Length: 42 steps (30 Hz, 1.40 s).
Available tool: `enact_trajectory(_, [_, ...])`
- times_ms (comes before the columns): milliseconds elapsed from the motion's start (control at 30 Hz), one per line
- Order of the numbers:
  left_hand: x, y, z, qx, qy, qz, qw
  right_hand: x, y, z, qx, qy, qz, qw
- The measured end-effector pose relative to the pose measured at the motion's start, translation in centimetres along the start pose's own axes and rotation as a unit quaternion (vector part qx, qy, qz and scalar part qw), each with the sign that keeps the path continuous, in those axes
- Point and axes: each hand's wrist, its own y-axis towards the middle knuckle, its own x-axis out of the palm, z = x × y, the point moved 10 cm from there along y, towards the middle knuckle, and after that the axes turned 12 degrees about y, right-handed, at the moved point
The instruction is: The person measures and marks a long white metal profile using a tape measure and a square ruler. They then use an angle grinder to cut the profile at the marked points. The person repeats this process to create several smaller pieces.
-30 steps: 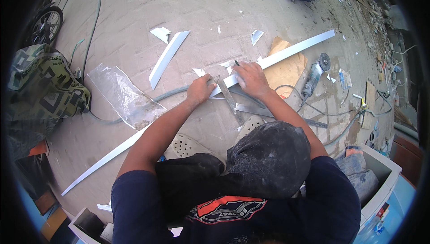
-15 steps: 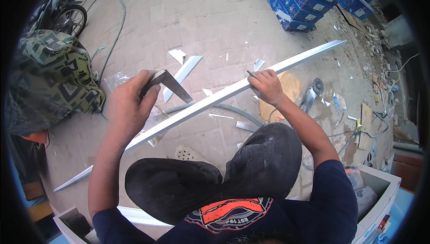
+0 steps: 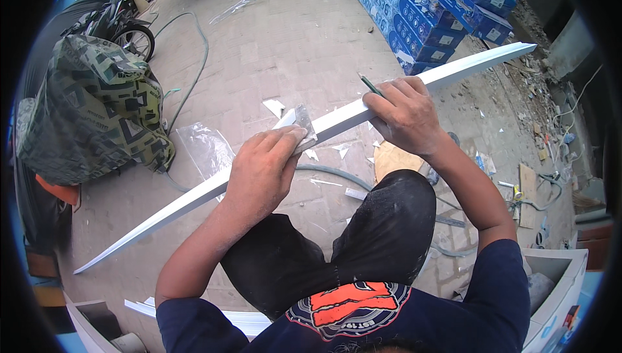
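Note:
A long white trim strip (image 3: 165,214) runs slantwise across in front of me, from the lower left to the upper right. My left hand (image 3: 262,165) is closed on a metal try square (image 3: 304,123) and presses it against the strip; one blade sticks up past the fingers. The rest of the square is hidden under the hand. Farther right, my right hand (image 3: 409,114) grips the strip, with a dark green pencil (image 3: 370,85) poking out between thumb and forefinger, its tip pointing up and left.
White offcuts (image 3: 274,107) and clear plastic (image 3: 206,149) litter the paved ground. A grey hose (image 3: 334,170) curves beneath the strip. Stacked blue boxes (image 3: 414,19) stand at the far right, a patterned cover (image 3: 97,113) at the left, more white strips (image 3: 240,320) at lower left.
My left hand has brought the try square down and right onto the strip. The strip is raised a little, and my right hand has moved slightly up and right along with it.

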Motion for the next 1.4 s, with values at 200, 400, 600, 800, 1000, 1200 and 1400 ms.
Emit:
enact_trajectory(200, [-1.6, -2.2, 2.6, 0.028, -0.112, -0.135, 0.984, -4.5, -1.6, -3.4, 0.009, -0.018, 0.019, 1.000])
enact_trajectory(400, [-1.0, -3.1, 3.1, 0.022, -0.068, -0.148, 0.986, -4.2, -3.2, -3.4, 0.070, 0.003, -0.053, 0.996])
enact_trajectory(600, [-1.5, -3.0, 3.4, 0.040, -0.070, -0.085, 0.993, -4.2, -2.9, -3.4, 0.072, 0.007, -0.032, 0.997])
enact_trajectory(800, [-1.4, -3.0, 3.6, 0.039, -0.056, -0.078, 0.995, -4.0, -3.3, -3.6, 0.072, 0.014, -0.028, 0.997])
enact_trajectory(1000, [-1.2, -2.8, 3.7, 0.040, -0.059, -0.088, 0.994, -4.0, -3.4, -3.3, 0.080, 0.017, -0.029, 0.996])
enact_trajectory(1200, [-1.3, -3.0, 3.4, 0.042, -0.066, -0.075, 0.994, -3.8, -3.1, -3.4, 0.073, 0.024, -0.036, 0.996])
enact_trajectory(1400, [-1.4, -3.2, 3.1, 0.028, -0.108, -0.070, 0.991, -3.7, -3.1, -3.5, 0.075, 0.026, -0.041, 0.996])
